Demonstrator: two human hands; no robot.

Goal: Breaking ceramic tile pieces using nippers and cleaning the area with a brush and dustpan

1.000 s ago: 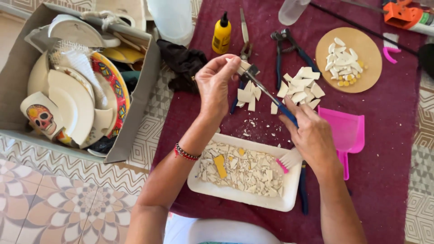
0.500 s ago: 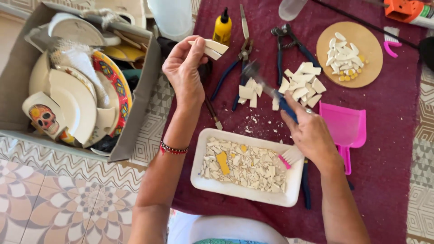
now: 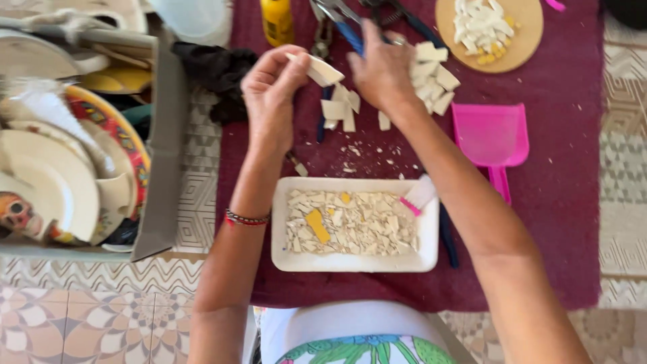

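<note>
At upper centre of the frame, the left hand [image 3: 269, 94] pinches a pale tile shard [image 3: 322, 70] between its fingers. Just beside it, the right hand [image 3: 383, 71] seems to close its fingers on blue-handled nippers [image 3: 340, 23], above the white tray [image 3: 283, 253] of broken pieces.

- Pliers [image 3: 337, 17]: handles under the right hand [image 3: 384, 71], tips cut by the top edge.
- Yellow bottle [image 3: 277, 20]: top cut off.
- Box [image 3: 165, 148]: left part out of frame.
</note>
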